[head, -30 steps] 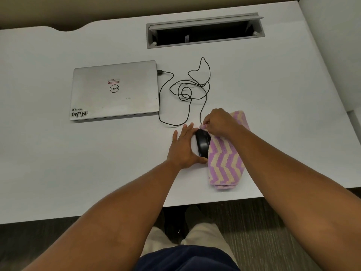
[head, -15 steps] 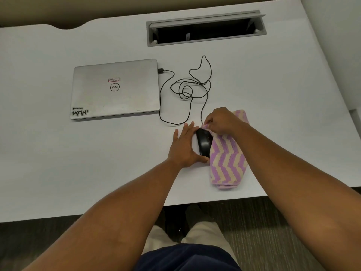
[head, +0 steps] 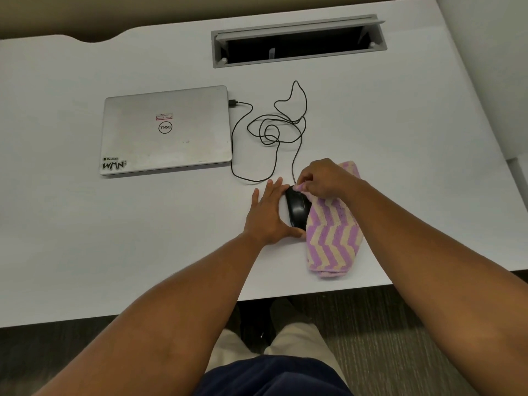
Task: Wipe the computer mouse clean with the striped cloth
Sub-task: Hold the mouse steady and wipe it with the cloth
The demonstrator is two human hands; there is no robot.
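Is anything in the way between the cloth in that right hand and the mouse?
Nothing visible. The right hand pinches a corner of the striped cloth right at the far end of the mouse, while the left hand steadies the mouse's other side.

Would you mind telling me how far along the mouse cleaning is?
Done: the left hand steadies the mouse on the desk. In hand: the right hand pinches a corner of the striped cloth at the mouse's front end. Left: apparently most of the wiping, since the black top lies uncovered.
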